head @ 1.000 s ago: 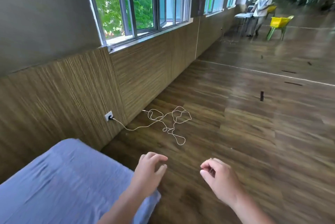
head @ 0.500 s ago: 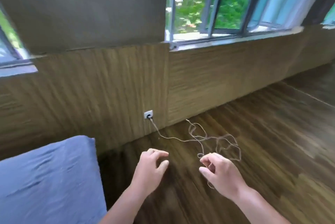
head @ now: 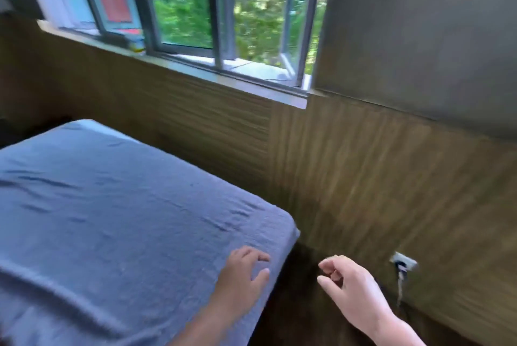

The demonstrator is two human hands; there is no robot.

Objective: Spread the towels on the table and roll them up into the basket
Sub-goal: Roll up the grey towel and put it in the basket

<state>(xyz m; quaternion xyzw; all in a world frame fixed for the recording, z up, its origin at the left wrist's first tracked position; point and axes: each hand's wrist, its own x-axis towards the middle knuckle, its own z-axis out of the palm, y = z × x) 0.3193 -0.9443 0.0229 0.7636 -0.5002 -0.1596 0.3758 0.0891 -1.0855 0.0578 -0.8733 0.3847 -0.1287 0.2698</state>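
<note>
Towel [head: 112, 205] lies spread flat, blue, draped over the near edge and the right corner. The table under it is fully covered, so we can't see it. We read this as the spread step done and rolling not yet begun.

Left hand [head: 243, 270] is over the towel's right corner, fingers relaxed and slightly splayed, gripping nothing. We can't tell whether it touches the cloth or hovers. The spot makes sense: a corner or edge is where a roll starts.

Right hand [head: 349, 284] hangs off the table, over the dark floor [head: 293, 317]. Its fingers are loosely curled, thumb near forefinger, empty. We'd guess it's on its way to the same edge.

Towel looks soft and matte, like thin terry, with shallow creases across the top and one long fold near the front. It should bunch easily, so we'd smooth it before rolling or the roll will come out lopsided.

Basket isn't in view, so we can't place the drop-off.

Behind are a wood-grain wall panel [head: 363, 177], a grey sill [head: 195, 66] and a metal-framed window [head: 223, 10] with one pane swung open. A white socket [head: 404, 263] has a cable [head: 400, 289] hanging from it, near the right hand but clear of it
</note>
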